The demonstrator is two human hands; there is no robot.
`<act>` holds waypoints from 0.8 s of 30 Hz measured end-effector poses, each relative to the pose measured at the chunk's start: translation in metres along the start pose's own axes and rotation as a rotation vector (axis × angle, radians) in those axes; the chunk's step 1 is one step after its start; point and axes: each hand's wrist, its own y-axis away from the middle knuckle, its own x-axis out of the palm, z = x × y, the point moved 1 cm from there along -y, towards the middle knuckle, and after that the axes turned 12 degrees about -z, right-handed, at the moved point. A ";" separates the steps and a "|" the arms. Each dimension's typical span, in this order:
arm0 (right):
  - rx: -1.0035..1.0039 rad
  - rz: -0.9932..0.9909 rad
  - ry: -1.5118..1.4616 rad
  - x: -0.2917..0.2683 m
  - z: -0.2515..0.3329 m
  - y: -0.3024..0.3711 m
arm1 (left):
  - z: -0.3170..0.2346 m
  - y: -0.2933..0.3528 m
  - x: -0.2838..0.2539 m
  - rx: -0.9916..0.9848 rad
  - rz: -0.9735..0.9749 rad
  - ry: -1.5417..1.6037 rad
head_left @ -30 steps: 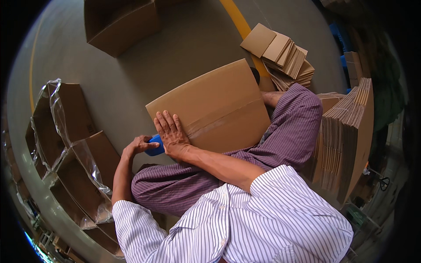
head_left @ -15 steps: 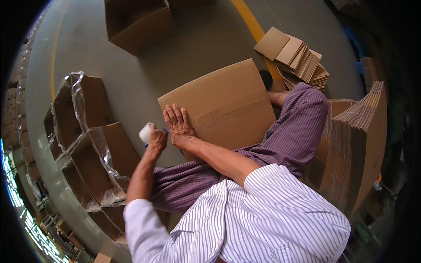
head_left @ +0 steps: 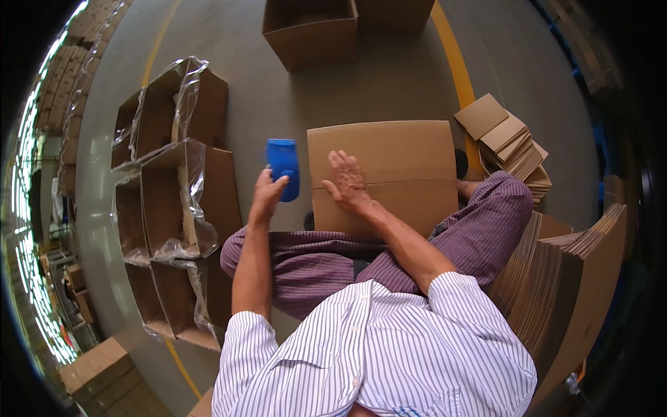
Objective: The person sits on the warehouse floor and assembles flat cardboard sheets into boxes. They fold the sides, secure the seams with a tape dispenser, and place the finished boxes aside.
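Note:
Between my crossed legs lies a cardboard box (head_left: 410, 153), its top flaps folded down and meeting at a seam across the middle. My right hand (head_left: 349, 184) rests flat on the left part of that top, fingers stretched out over the seam. Just left of the box, my left hand (head_left: 265, 197) is closed round a blue tape dispenser (head_left: 283, 164), held upright in the air and apart from the cardboard. Its tape roll cannot be made out here.
Open boxes lined with clear plastic (head_left: 212, 115) stand in rows at my left. Two more open boxes (head_left: 313, 42) sit ahead. To the right are a pile of cardboard pieces (head_left: 511, 135) and a tall stack of flattened cartons (head_left: 583, 271). A yellow line (head_left: 455, 59) crosses the floor.
My left hand has swung the tape dispenser outward and up, turning its blue side into view. My right hand has shifted from the box's left edge onto its top. The view has turned.

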 end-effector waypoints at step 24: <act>0.625 -0.232 0.565 -0.137 -0.083 0.137 | -0.037 0.061 0.090 0.568 -0.685 -0.450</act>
